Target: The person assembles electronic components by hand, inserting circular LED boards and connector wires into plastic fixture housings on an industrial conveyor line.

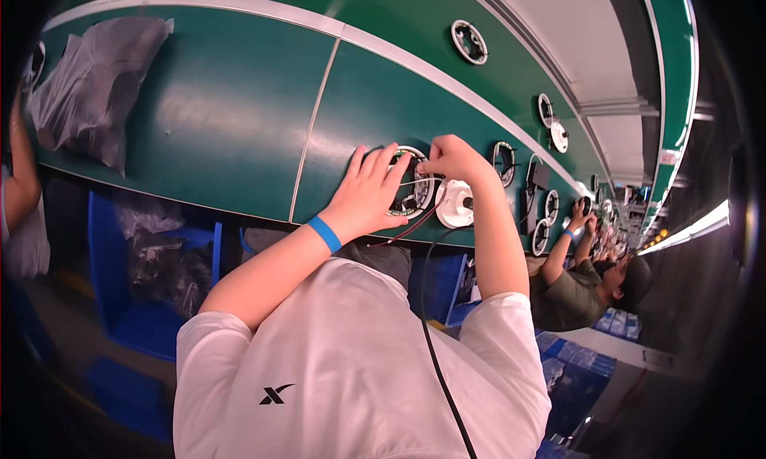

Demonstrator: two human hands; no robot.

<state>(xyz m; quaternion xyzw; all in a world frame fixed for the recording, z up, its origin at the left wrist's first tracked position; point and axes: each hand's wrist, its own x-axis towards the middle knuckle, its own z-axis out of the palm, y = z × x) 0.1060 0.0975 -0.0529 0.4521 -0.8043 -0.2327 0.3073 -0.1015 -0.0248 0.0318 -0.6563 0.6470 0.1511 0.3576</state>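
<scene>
A white ring-shaped housing [432, 195] with dark parts and wiring inside lies on the green bench near its front edge. My left hand [369, 189], a blue band at its wrist, grips the housing's left side, fingers across the rim and thumb at the near edge. Over the far right of the ring, my right hand [456, 157] is closed in a pinch; whatever lies between the fingertips is too small to make out. Just below that hand sits a white round part [456, 206] with a dark knob. Thin red and dark wires [407, 231] trail from the ring toward the bench edge.
Similar rings [503, 164] stand along the bench to the right, near a dark box [539, 174]. Another ring [469, 42] lies on the far green strip. A translucent bag [100, 88] rests at left. A co-worker [578, 287] sits at right; another person's arm [22, 172] shows left.
</scene>
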